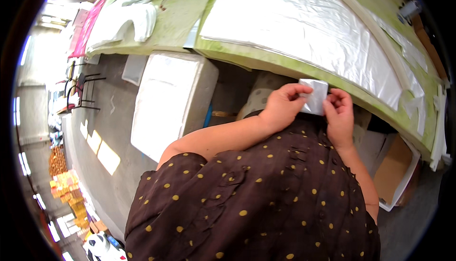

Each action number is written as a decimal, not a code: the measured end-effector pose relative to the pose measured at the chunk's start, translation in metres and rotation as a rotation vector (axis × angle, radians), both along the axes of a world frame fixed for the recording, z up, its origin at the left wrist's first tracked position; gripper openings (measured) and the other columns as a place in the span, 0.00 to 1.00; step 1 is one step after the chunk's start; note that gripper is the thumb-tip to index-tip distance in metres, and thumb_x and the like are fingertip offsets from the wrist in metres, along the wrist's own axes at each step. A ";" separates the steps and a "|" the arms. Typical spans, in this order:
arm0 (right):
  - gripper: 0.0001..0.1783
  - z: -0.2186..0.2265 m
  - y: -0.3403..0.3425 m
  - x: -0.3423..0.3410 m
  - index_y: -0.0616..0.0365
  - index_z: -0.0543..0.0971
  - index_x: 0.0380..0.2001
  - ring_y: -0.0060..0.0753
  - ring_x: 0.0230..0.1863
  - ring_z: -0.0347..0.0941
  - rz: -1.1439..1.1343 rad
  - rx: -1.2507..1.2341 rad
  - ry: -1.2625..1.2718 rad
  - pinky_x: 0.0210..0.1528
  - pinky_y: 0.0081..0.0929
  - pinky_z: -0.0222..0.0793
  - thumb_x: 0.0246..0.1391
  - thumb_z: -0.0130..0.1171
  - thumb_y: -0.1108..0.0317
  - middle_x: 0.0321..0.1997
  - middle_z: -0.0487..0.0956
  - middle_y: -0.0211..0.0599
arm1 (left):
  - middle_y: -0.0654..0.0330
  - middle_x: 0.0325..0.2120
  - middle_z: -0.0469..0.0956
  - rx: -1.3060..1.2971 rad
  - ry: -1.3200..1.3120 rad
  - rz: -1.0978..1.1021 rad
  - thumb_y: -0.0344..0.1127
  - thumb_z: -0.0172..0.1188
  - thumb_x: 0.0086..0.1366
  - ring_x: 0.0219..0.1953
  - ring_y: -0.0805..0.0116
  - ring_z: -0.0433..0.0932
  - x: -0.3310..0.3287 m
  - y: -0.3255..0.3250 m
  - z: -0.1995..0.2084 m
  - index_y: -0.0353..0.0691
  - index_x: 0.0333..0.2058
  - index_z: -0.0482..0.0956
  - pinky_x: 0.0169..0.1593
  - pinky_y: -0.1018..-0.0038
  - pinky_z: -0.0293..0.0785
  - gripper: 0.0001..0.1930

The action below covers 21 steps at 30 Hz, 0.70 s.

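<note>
A small, flat, whitish plastic packet is held upright just above my lap, close to the front edge of the table. My left hand is closed, pinching the packet's left side between thumb and fingers. At its right side my right hand is closed too, with curled fingers and the thumb against the packet's edge. Beyond the hands, a stack of shiny clear plastic sheets or bags lies spread over the green tabletop.
A long pale strip lies across the plastic at the right. Left of my knees stands a white foam box. An open cardboard box is below the table's right end. Farther left are a chair and stacked cartons.
</note>
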State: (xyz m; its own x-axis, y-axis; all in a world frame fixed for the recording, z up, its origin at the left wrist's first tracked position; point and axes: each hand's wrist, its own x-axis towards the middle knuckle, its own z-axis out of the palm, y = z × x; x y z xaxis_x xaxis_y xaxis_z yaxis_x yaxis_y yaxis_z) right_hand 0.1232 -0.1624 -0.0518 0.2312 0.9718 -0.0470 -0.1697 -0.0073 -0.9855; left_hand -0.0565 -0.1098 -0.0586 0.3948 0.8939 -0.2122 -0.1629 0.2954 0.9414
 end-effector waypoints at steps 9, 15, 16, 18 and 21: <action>0.12 0.005 0.004 0.002 0.60 0.72 0.50 0.19 0.35 0.72 0.023 -0.068 0.046 0.37 0.20 0.72 0.64 0.56 0.78 0.38 0.75 0.30 | 0.65 0.47 0.77 0.363 0.178 0.045 0.19 0.59 0.65 0.42 0.79 0.76 -0.080 0.022 0.005 0.38 0.45 0.84 0.49 0.78 0.75 0.13; 0.09 -0.009 0.000 0.004 0.60 0.74 0.47 0.19 0.32 0.72 0.065 -0.170 0.073 0.35 0.20 0.72 0.65 0.56 0.77 0.35 0.75 0.29 | 0.63 0.36 0.81 0.128 0.582 0.508 0.23 0.51 0.60 0.35 0.77 0.76 -0.269 0.106 0.060 0.36 0.44 0.84 0.42 0.80 0.72 0.16; 0.09 -0.009 0.000 0.004 0.60 0.74 0.47 0.19 0.32 0.72 0.079 -0.181 0.072 0.35 0.20 0.72 0.65 0.56 0.77 0.35 0.76 0.29 | 0.64 0.35 0.80 0.083 0.701 0.504 0.22 0.51 0.59 0.31 0.78 0.74 -0.299 0.117 0.066 0.34 0.44 0.83 0.37 0.81 0.71 0.16; 0.09 -0.012 0.002 0.005 0.60 0.74 0.47 0.18 0.32 0.72 0.105 -0.196 0.064 0.35 0.19 0.72 0.65 0.56 0.77 0.35 0.76 0.29 | 0.64 0.34 0.80 0.046 0.795 0.559 0.22 0.51 0.59 0.28 0.80 0.72 -0.326 0.127 0.076 0.34 0.44 0.83 0.34 0.81 0.69 0.16; 0.08 -0.014 0.007 0.001 0.59 0.75 0.47 0.18 0.32 0.72 0.148 -0.202 0.063 0.35 0.19 0.72 0.65 0.56 0.76 0.35 0.76 0.29 | 0.67 0.30 0.80 0.104 0.954 0.540 0.25 0.54 0.61 0.27 0.80 0.71 -0.347 0.130 0.061 0.37 0.41 0.85 0.34 0.80 0.69 0.13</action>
